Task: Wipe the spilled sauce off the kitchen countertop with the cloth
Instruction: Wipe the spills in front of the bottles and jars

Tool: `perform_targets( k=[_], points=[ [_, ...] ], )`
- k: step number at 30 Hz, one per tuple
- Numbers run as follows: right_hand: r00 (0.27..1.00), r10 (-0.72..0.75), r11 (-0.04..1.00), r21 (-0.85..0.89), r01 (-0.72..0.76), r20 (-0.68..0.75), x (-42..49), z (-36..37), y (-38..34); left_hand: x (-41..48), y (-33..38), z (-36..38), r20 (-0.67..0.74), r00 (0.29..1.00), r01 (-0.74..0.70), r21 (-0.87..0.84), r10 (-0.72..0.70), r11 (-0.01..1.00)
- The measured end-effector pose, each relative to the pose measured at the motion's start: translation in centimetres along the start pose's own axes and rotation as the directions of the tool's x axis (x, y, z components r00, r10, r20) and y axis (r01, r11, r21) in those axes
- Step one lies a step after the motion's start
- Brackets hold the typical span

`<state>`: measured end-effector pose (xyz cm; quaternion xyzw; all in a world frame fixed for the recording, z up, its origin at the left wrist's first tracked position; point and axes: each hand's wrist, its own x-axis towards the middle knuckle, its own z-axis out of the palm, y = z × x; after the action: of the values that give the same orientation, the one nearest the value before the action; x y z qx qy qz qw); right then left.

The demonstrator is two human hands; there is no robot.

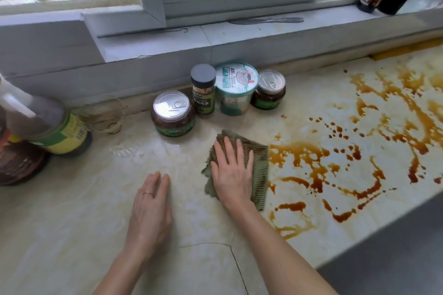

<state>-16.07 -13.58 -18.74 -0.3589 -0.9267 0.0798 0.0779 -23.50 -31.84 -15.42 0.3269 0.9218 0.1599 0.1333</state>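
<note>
Cloth flat beneath straight right fingers; sauce just right of them; left fingers straight, flat on counter.

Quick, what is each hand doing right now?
Left hand: open, flat on the countertop, holding nothing.
Right hand: open, pressing the cloth.

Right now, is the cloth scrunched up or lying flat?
Lying flat: the cloth rests on the countertop, pressed down under the flat right hand.

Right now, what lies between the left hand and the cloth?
Only a bare strip of countertop separates the left hand from the cloth; nothing stands or lies there, as the head view shows.
</note>
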Motion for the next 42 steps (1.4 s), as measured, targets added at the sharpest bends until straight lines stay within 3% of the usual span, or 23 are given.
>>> perform_targets(
  k=[5, 7, 9, 11, 15, 17, 22, 24, 26, 28, 31, 33, 34, 36, 39, 40, 42],
  points=[
    [0.932, -0.357, 0.934, -0.003, 0.358, 0.068, -3.9, -0.2, 1.0, 0.4, 0.0, 0.1, -0.006, 1.0, -0.01, -0.014, 0.01, 1.0],
    [0.953, -0.3, 0.953, -0.037, 0.302, 0.051, -2.5, -0.2, 2.3, 0.1, -0.1, 0.0, 0.002, 1.0, -0.008, -0.022, 0.008, 1.0],
    [0.994, -0.1, 0.994, -0.039, 0.102, 0.037, -1.4, -0.2, 2.3, 0.0, -0.1, 0.0, 0.002, 1.0, -0.007, -0.024, 0.008, 1.0],
    [1.0, 0.0, 1.0, -0.025, 0.001, 0.027, -2.2, 0.0, 0.4, -0.1, -0.2, 0.2, -0.002, 1.0, -0.01, -0.025, 0.01, 1.0],
    [0.945, -0.317, 0.947, -0.025, 0.32, 0.083, -6.2, 0.1, -0.6, 0.0, -0.2, 0.4, -0.013, 1.0, -0.014, -0.013, 0.014, 1.0],
    [0.921, -0.379, 0.924, -0.022, 0.382, 0.089, -5.1, -0.2, 1.4, 0.0, -0.2, 0.3, -0.011, 1.0, -0.017, -0.018, 0.017, 1.0],
    [0.995, -0.06, 0.997, -0.048, 0.064, 0.075, -3.2, -0.6, 0.7, 0.0, -0.3, 0.1, -0.006, 0.999, -0.033, -0.031, 0.032, 0.999],
    [0.977, -0.192, 0.979, -0.048, 0.197, 0.09, -5.4, -0.5, -0.7, -0.1, -0.3, 0.2, -0.012, 0.999, -0.033, -0.035, 0.032, 0.999],
    [0.907, -0.395, 0.915, -0.028, 0.403, 0.146, -7.2, -0.5, 0.1, -0.1, -0.2, 0.1, -0.011, 0.999, -0.037, -0.035, 0.036, 0.999],
    [0.873, -0.456, 0.885, -0.018, 0.466, 0.171, -6.0, -0.9, 2.2, -0.2, -0.2, 0.1, -0.004, 0.999, -0.035, -0.038, 0.035, 0.999],
    [0.966, -0.201, 0.975, -0.064, 0.213, 0.162, -1.9, -1.4, 3.5, -0.1, -0.3, 0.1, -0.006, 0.999, -0.037, -0.033, 0.037, 0.999],
    [0.984, 0.001, 0.998, -0.063, 0.01, 0.178, -0.2, -1.5, 2.2, 0.0, -0.2, 0.2, -0.012, 0.999, -0.033, -0.031, 0.032, 0.999],
    [0.982, 0.022, 0.998, -0.063, -0.011, 0.186, -0.2, -1.5, 0.9, 0.0, -0.2, 0.3, -0.014, 1.0, -0.026, -0.026, 0.026, 0.999],
    [0.972, -0.129, 0.989, -0.052, 0.141, 0.197, -1.6, -1.2, -1.2, 0.0, 0.0, 0.5, -0.025, 0.999, -0.025, -0.02, 0.024, 0.999],
    [0.868, -0.442, 0.89, -0.008, 0.456, 0.225, -2.5, -1.0, -0.5, 0.0, 0.1, 0.6, -0.032, 0.999, -0.022, -0.011, 0.021, 1.0],
    [0.858, -0.46, 0.88, -0.007, 0.474, 0.229, -1.4, -1.2, 0.5, -0.1, 0.1, 0.5, -0.03, 0.999, -0.023, -0.011, 0.023, 1.0],
    [0.92, -0.33, 0.936, -0.052, 0.347, 0.211, 1.0, -1.4, 2.1, -0.1, -0.1, 0.3, -0.024, 0.999, -0.033, -0.019, 0.033, 0.999]
  ],
)
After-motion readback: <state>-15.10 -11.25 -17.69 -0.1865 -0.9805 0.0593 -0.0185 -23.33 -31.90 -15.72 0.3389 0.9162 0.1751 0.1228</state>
